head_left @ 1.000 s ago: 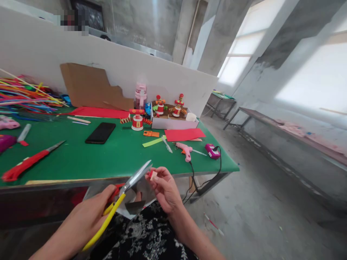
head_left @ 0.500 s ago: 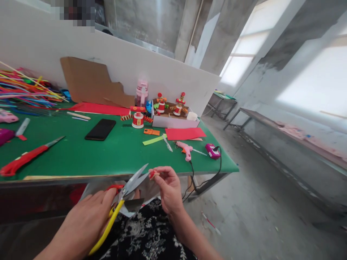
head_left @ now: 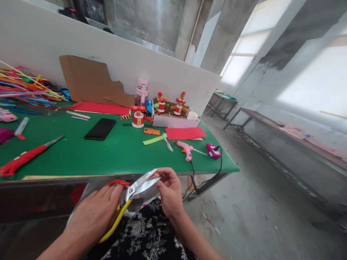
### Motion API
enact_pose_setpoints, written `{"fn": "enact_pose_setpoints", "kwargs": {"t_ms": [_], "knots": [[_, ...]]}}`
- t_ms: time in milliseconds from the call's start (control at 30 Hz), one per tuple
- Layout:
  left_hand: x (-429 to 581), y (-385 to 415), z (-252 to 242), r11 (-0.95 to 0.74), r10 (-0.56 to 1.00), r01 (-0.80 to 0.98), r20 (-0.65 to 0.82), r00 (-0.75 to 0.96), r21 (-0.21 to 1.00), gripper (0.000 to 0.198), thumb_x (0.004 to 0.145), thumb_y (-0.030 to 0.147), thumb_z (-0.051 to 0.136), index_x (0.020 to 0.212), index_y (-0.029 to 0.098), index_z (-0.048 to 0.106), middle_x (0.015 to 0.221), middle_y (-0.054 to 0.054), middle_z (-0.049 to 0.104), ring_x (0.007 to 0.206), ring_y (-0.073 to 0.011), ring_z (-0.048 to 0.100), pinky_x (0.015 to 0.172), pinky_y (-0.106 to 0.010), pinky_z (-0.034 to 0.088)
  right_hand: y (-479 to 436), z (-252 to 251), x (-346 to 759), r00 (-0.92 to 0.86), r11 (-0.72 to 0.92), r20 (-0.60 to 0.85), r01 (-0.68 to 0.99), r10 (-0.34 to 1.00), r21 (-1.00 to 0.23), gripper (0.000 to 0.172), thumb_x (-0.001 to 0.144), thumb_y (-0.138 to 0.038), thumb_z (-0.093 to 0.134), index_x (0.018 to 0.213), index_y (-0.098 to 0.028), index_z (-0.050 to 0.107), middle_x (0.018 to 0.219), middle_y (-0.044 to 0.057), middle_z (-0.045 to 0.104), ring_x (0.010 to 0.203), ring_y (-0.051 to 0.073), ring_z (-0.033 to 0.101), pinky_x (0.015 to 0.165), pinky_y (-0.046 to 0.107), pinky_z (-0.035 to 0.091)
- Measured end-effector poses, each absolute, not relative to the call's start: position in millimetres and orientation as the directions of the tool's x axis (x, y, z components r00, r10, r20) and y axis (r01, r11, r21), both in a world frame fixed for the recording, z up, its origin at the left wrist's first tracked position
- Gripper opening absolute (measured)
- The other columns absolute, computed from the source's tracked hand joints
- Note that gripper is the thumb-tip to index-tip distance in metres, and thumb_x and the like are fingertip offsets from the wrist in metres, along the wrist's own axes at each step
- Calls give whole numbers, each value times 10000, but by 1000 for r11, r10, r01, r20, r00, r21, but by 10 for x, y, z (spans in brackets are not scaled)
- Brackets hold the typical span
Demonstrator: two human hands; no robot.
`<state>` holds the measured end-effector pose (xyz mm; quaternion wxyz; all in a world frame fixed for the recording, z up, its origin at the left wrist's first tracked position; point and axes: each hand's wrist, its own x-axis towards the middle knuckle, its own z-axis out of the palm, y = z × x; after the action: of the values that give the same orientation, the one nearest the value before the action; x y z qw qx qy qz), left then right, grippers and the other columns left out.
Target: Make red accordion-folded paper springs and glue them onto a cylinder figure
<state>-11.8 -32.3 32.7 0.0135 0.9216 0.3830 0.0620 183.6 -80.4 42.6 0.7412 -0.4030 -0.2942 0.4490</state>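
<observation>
My left hand point(head_left: 93, 209) is closed around the handles of large scissors point(head_left: 130, 190), one handle yellow and one red. Their blades are parted slightly and reach to the fingertips of my right hand point(head_left: 171, 195). Thumb and fingers of that hand pinch a small red paper piece point(head_left: 154, 174), which lies between the blade tips and is partly hidden by them. Both hands are in front of the green table's point(head_left: 135, 155) near edge, above a dark floral garment point(head_left: 146, 234).
A pink glue gun point(head_left: 185, 150), red paper point(head_left: 185, 133), a black phone point(head_left: 100, 129) and red-handled scissors point(head_left: 25, 159) lie on the table. A paper figure point(head_left: 138, 119) stands near a box point(head_left: 176, 122) holding two more. Colourful pipe cleaners point(head_left: 27, 88) are piled at left.
The scissors have moved right, and their blades now surround the red paper piece instead of standing left of it. My right hand has barely moved.
</observation>
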Motion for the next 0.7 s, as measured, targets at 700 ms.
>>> {"fn": "enact_pose_setpoints", "kwargs": {"t_ms": [700], "knots": [[-173,-241,233,-718,692,676,65,719,163,402,930,197,294,1147,138,627,995,-168,705,896,-290,683,759,-405,529,-802,447,1794,453,234,3,-455,892,-859,227,632,-193,835,810,-225,697,799,-19,743,734,116,662,728,236,530]]}}
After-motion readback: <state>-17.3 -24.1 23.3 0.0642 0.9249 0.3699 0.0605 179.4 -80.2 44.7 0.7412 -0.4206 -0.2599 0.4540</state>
